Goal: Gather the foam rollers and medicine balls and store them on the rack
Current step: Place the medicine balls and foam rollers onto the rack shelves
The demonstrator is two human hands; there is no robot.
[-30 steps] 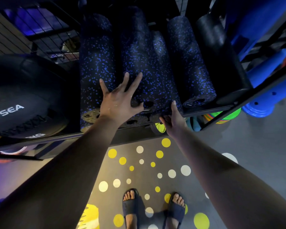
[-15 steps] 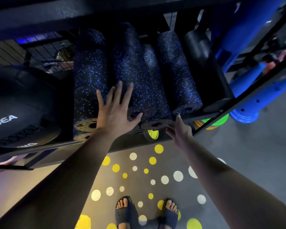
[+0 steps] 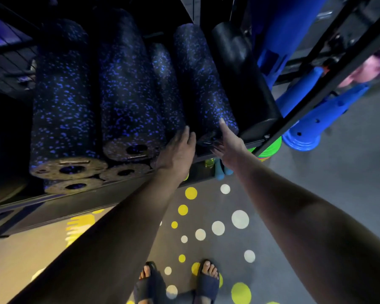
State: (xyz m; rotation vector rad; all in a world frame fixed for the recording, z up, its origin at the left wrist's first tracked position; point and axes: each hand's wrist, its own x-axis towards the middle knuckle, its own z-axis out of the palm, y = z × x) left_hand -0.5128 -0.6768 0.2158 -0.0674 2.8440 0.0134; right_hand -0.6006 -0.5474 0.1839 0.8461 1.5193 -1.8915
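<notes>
L hand (image 3: 178, 151): fingers straight on thin roller (image 3: 166, 88), no grip.
R hand (image 3: 227, 145): thumb straight along wide roller (image 3: 202, 84), fingers spread.

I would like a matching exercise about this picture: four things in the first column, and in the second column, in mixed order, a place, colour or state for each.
Column 1
1. rightmost foam roller
2. right hand
3. sandals
4. leftmost foam roller

Column 2
A. on the dotted floor
B. black with blue specks
C. plain black
D. thumb resting on a speckled foam roller

Pairs: 1-C, 2-D, 3-A, 4-B
</notes>
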